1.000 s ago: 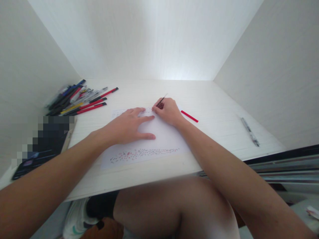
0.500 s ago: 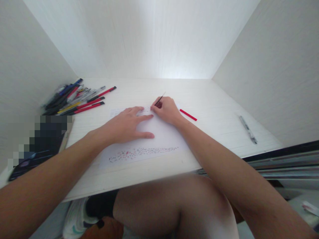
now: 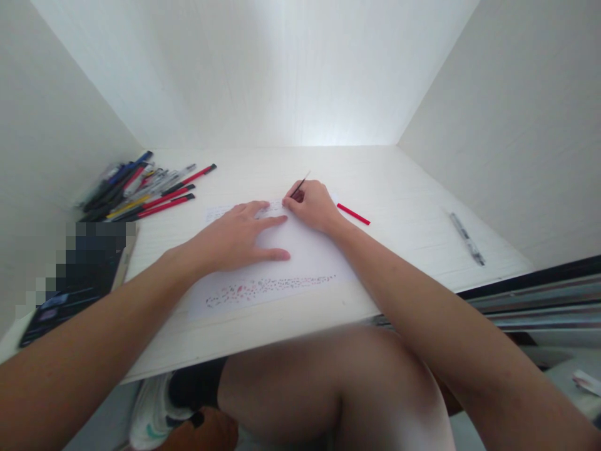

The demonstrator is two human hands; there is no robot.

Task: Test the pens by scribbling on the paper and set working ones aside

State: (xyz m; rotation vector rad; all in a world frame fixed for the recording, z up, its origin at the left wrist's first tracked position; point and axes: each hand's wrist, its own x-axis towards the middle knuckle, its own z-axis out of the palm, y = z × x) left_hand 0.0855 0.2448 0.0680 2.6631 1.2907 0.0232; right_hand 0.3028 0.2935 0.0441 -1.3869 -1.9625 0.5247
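A white sheet of paper (image 3: 300,257) lies on the white desk, with rows of small dark and reddish handwriting near its lower edge and more writing along its top. My left hand (image 3: 239,235) rests flat on the paper's left part, fingers spread, holding nothing. At the paper's upper right, my right hand (image 3: 312,203) is closed around a thin dark pen refill (image 3: 299,186), its lower end hidden by the fingers. Just right of that hand lies a red pen barrel or cap (image 3: 354,213).
Pens in several colours (image 3: 145,188) are heaped at the back left. A dark, partly pixelated object (image 3: 70,294) lies at the left. A clear pen (image 3: 467,239) sits on the right. White walls (image 3: 263,75) enclose the desk (image 3: 263,338); my legs are below its front edge.
The view has shifted slightly. Both hands keep nearly the same places on the paper, and the right hand still grips the refill.
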